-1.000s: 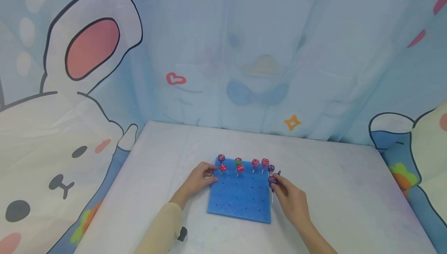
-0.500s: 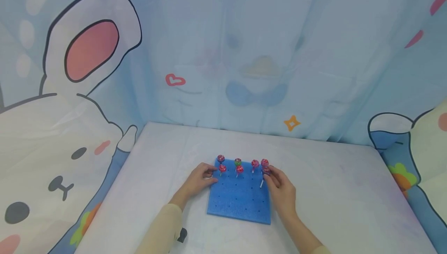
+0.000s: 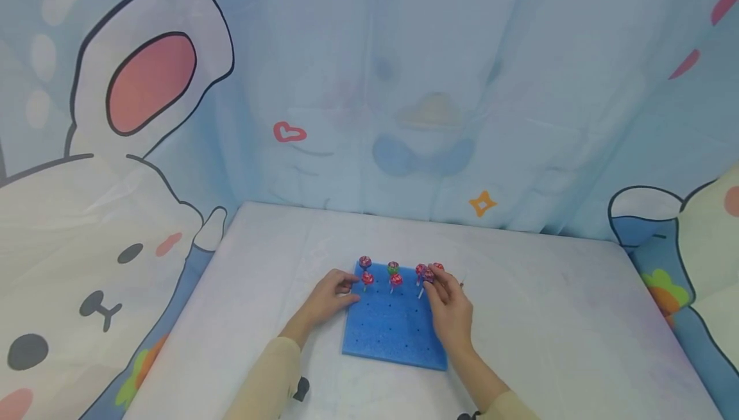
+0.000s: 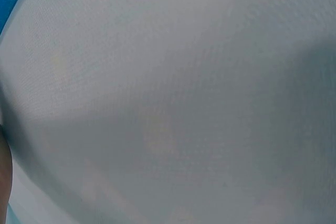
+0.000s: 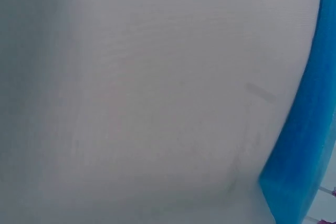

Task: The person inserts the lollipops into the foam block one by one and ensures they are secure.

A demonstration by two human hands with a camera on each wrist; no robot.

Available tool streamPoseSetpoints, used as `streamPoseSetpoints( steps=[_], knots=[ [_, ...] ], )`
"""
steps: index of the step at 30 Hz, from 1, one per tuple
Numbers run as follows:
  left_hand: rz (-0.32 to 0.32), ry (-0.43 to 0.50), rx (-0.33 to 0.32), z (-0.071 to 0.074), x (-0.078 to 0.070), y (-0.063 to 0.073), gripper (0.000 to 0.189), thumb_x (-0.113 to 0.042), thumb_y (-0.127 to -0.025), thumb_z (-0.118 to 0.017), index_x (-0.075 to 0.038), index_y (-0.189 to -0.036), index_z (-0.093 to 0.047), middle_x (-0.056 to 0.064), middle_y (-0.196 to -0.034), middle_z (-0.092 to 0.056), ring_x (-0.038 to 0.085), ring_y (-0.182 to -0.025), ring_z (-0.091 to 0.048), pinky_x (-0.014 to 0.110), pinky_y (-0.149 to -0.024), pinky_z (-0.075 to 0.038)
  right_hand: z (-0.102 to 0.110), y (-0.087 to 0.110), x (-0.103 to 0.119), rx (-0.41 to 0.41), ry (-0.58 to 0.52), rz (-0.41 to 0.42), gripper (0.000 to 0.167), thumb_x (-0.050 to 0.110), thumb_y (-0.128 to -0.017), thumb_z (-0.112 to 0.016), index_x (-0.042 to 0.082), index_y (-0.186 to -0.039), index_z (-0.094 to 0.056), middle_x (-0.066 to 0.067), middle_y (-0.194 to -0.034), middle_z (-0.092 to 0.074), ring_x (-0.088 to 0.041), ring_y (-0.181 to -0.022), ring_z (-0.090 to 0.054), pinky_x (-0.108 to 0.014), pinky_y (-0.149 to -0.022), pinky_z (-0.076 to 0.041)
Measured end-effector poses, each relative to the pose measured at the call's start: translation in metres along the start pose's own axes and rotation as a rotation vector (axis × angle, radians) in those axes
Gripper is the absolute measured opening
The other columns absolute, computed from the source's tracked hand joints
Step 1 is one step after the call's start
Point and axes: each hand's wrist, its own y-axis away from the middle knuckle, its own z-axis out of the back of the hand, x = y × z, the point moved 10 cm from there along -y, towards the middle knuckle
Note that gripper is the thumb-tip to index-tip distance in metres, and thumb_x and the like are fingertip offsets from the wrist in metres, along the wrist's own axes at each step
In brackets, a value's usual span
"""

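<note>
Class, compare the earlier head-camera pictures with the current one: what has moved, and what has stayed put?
The right hand has carried the dark purple lollipop leftward and slightly away from the person, from beside the right edge to over the blue board. It was already held; no release shows. The left hand stays at the left edge; the blue board and the red lollipop nearest that hand look unmoved.

We see board (image 3: 392, 343) like foam: matt, faintly grainy on top, smoother along edge. Lollipops (image 3: 367, 278): glossy, wrapper-like skins. Sticks (image 3: 421, 293) smooth; plastic or paper, we cannot tell. Surface (image 3: 548, 330): matt, finely woven cloth. Curtain (image 3: 519, 86): thin, creased cloth, soft sheen. Sleeves (image 3: 268, 369): matt, soft-looking cloth.
</note>
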Motion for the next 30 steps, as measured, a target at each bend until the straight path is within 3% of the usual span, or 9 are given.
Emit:
streamPoseSetpoints(
  steps=[13, 30],
  knots=[
    [-0.004, -0.007, 0.0, -0.0004, 0.0033, -0.0007, 0.038, -0.023, -0.092, -0.07, -0.01, -0.126, -0.06, 0.004, -0.121, -0.056, 0.019, -0.112, -0.058, 0.032, -0.099, -0.05, -0.0064, 0.0, -0.0044, -0.027, -0.02, 0.028, 0.038, 0.006, -0.096, -0.061, 0.012, -0.133, -0.055, -0.007, -0.139, -0.055, -0.022, -0.127, -0.053, -0.011, -0.09, -0.044],
    [0.0, -0.012, -0.003, 0.0, 0.0019, -0.0007, 0.038, -0.023, -0.092, -0.07, -0.009, -0.126, -0.06, 0.004, -0.12, -0.056, 0.019, -0.112, -0.058, 0.032, -0.098, -0.05, -0.0076, 0.007, -0.0105, -0.057, -0.032, -0.005, 0.039, 0.004, -0.097, -0.059, 0.009, -0.134, -0.052, -0.006, -0.142, -0.053, -0.023, -0.129, -0.051, -0.01, -0.091, -0.042]
  ],
)
